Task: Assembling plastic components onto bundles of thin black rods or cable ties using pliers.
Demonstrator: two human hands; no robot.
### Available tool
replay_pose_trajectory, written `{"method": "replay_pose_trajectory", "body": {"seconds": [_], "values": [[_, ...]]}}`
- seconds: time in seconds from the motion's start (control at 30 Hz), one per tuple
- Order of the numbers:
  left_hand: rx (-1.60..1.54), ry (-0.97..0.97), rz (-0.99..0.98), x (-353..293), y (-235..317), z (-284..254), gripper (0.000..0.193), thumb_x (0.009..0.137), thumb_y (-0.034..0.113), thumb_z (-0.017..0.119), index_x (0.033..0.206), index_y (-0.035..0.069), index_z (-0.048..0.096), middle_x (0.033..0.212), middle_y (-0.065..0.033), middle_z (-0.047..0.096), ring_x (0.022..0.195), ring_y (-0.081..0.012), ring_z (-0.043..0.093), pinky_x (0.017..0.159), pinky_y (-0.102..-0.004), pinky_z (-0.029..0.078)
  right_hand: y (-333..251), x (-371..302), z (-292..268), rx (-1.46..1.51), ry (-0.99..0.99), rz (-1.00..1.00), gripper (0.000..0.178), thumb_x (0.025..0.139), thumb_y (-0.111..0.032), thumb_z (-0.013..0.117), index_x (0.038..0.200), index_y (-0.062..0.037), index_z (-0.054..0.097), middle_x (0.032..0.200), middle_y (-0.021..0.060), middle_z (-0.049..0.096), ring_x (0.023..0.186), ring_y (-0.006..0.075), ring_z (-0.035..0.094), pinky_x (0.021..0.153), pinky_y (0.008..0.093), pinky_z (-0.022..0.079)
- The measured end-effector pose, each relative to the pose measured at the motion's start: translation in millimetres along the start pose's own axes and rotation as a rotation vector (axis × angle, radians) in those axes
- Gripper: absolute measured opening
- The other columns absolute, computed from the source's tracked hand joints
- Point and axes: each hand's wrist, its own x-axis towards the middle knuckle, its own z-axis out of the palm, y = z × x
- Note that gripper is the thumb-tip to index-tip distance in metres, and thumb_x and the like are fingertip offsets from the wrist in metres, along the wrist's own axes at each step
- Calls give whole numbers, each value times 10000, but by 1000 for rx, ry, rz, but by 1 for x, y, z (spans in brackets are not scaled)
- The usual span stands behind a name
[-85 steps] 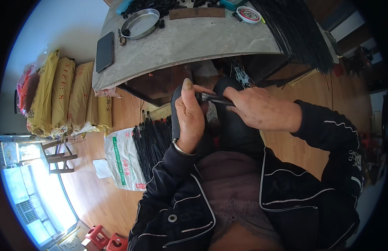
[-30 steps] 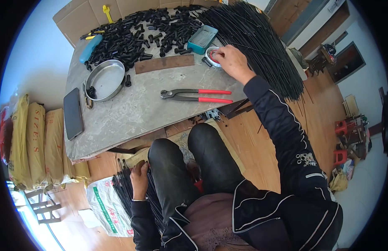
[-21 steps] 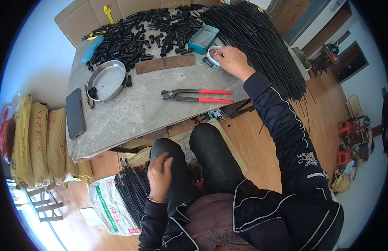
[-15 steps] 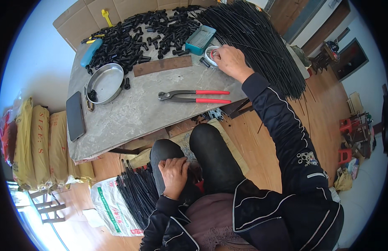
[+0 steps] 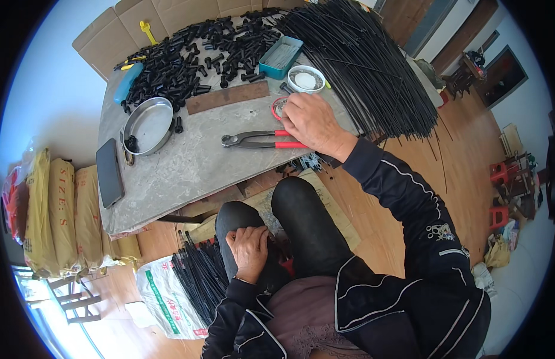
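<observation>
My right hand [image 5: 313, 122] is above the table's near right part. Its closed fingers pinch a small round red-rimmed piece [image 5: 277, 108], whose exact kind I cannot make out. Under that hand, partly hidden by it, lie pincers [image 5: 247, 139] with red handles. Just beyond is a round white dish [image 5: 306, 79] with pale contents, and a single black bolt-like part [image 5: 286, 88] sits beside it. My left hand [image 5: 248, 251] rests on my left thigh, fingers laid out and holding nothing.
A teal box [image 5: 281, 58] of thin pale pieces stands near a heap of black bolt-like parts [image 5: 169, 66]. Long black rods [image 5: 373, 78] cover the table's right. A flat brown bar [image 5: 227, 98], a round metal pan [image 5: 148, 128] and a phone [image 5: 110, 172] lie on the tabletop [image 5: 169, 185].
My right hand has come out of the white dish and moved toward me with the red-rimmed piece, over the pincers. My left hand has stayed on the thigh.
</observation>
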Motion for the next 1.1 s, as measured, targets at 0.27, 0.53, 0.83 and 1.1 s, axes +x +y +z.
{"method": "replay_pose_trajectory", "body": {"seconds": [0.27, 0.53, 0.83, 1.1], "values": [[-5, -4, -11, 1, 0, 0, 84, 822, 152, 651, 877, 113, 700, 809, -19, 641, 808, -204, 572, 855, -382, 329, 53, -2, -13, -68, -44, 615, 205, 890, -255, 567, 849, -57, 605, 771, 167, 664, 742, 364, 654, 656, 484, 505], [9, -16, -17, 0, -3, 3, 81, 821, 158, 653, 876, 122, 702, 811, -15, 643, 811, -205, 571, 854, -382, 329, 98, 11, -4, -117, -337, 823, 301, 837, -266, 614, 965, 6, 628, 931, 251, 666, 904, 409, 646, 784, 480, 512], [12, -30, -24, 1, -3, 1, 83, 825, 155, 646, 880, 127, 703, 817, -13, 645, 831, -205, 573, 863, -386, 328, 105, 8, -5, -159, -212, 804, 269, 794, -203, 593, 945, 14, 642, 946, 272, 655, 932, 425, 631, 804, 485, 503], [15, -21, -22, -1, -3, 1, 85, 827, 155, 643, 883, 130, 702, 824, -13, 646, 830, -206, 574, 861, -386, 329, 105, 12, -19, -117, -323, 872, 296, 786, -207, 578, 957, 16, 672, 964, 260, 658, 936, 415, 631, 808, 471, 503]]}}
